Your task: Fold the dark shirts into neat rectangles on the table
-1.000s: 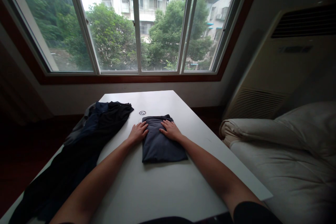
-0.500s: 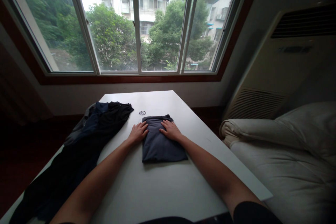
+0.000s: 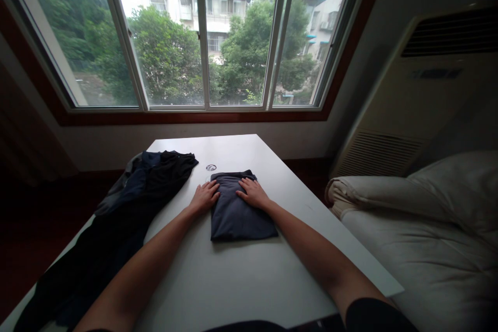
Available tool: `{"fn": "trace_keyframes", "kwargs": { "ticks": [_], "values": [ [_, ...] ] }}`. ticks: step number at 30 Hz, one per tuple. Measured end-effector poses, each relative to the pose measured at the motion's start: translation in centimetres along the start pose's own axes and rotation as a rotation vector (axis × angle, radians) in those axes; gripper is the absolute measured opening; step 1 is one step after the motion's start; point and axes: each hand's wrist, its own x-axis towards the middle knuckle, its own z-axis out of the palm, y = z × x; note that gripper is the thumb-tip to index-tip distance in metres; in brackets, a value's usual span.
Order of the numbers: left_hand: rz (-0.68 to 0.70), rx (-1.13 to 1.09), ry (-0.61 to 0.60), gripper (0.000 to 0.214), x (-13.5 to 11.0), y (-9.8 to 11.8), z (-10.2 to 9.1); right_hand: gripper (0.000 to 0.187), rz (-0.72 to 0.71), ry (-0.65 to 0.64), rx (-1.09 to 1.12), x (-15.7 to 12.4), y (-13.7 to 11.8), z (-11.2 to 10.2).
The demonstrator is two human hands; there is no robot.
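Observation:
A dark grey-blue garment, folded into a compact rectangle, lies flat in the middle of the white table. What kind of garment it is, I cannot make out. My left hand rests at its upper left edge, fingers spread and partly on the cloth. On the upper right part of the cloth lies my right hand, palm down with its fingers apart. Neither hand grips the fabric. Left of my left arm, a loose heap of dark clothes in black, navy and grey stretches along the table's left side.
A small round black-and-white mark is on the tabletop beyond the garment. Past the table's far edge is a wide window. To the right stand a pale padded sofa and a tall floor air conditioner.

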Motion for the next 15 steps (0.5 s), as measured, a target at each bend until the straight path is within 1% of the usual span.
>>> {"fn": "trace_keyframes", "kwargs": {
  "ticks": [15],
  "values": [
    [0.006,0.000,0.005,0.054,0.06,-0.01,0.04,0.073,0.005,0.002,0.000,-0.04,-0.13,-0.12]
  ]
}}
